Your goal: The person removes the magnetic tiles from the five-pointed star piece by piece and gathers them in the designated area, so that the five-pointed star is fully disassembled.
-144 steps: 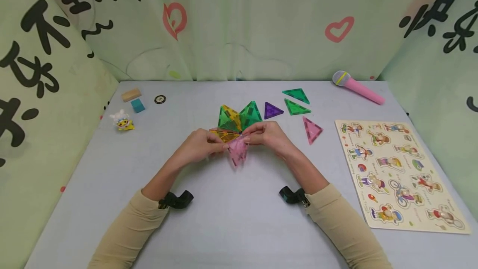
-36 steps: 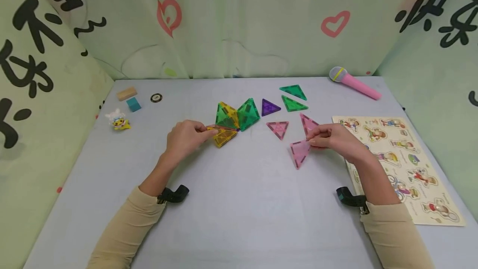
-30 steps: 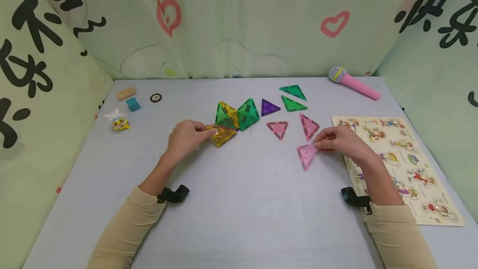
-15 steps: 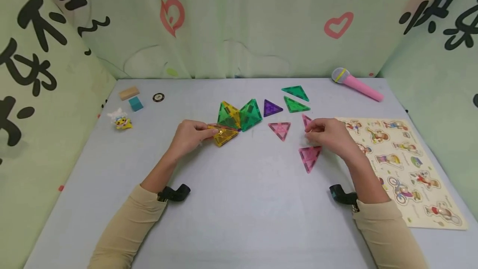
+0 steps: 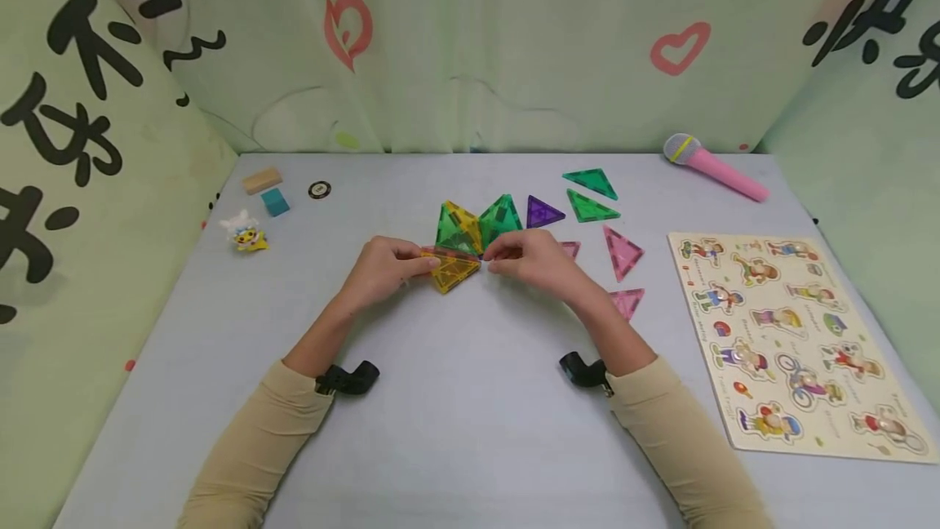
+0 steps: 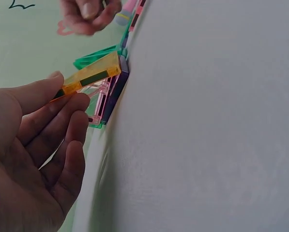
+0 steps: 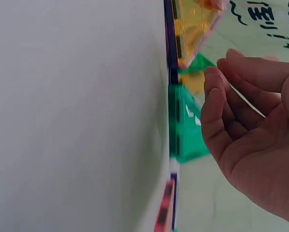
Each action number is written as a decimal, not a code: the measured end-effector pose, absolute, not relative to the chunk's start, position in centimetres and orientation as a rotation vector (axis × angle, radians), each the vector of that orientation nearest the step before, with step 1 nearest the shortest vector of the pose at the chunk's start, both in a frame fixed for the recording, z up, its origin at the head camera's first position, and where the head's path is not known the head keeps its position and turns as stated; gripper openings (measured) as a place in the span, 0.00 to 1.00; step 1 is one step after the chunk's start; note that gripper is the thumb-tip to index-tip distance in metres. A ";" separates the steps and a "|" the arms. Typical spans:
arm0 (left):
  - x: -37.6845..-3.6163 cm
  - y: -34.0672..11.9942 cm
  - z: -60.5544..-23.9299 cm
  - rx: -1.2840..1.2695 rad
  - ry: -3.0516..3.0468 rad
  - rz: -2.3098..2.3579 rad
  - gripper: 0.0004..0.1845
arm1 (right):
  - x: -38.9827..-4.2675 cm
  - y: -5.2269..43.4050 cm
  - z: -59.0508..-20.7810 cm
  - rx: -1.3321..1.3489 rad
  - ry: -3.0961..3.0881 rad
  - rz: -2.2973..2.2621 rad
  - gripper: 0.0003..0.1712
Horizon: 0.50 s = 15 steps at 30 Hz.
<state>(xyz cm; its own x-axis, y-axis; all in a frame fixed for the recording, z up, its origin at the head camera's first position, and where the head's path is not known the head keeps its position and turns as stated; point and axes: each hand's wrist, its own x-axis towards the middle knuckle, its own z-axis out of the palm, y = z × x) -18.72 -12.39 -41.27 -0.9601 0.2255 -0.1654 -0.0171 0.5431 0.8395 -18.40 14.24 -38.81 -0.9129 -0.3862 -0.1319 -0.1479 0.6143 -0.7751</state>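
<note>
My left hand [image 5: 385, 272] pinches the outer corner of a yellow triangular magnetic tile [image 6: 93, 75] between thumb and fingers. That tile tilts at the front of a cluster of joined tiles, with pink and purple ones under it in the left wrist view. Behind it in the cluster stand a green-and-yellow peak [image 5: 458, 227] and a green peak [image 5: 501, 216]. My right hand [image 5: 539, 261] hovers beside the cluster's right front, fingers loosely bent. No tile shows between its fingertips in the right wrist view. It partly covers a pink tile [image 5: 571, 248].
Right of the cluster lie a purple triangle [image 5: 543, 211], green triangles [image 5: 591, 206] and pink triangles [image 5: 623, 253]. A wooden picture puzzle board [image 5: 800, 349] and a pink toy microphone [image 5: 720, 170] are farther right. Wooden blocks [image 5: 274, 202], a small figurine [image 5: 246, 232] and a black disc [image 5: 319, 189] sit back left.
Pink tiles held at the cluster were carried right, separated and laid on the table. My right hand let them go and came back left to the cluster. My left hand stays on the yellow tile.
</note>
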 end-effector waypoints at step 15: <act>-18.8 -12.6 -41.4 0.307 2.480 1.431 0.12 | -20.2 9.6 -40.1 -0.489 2.553 -1.275 0.07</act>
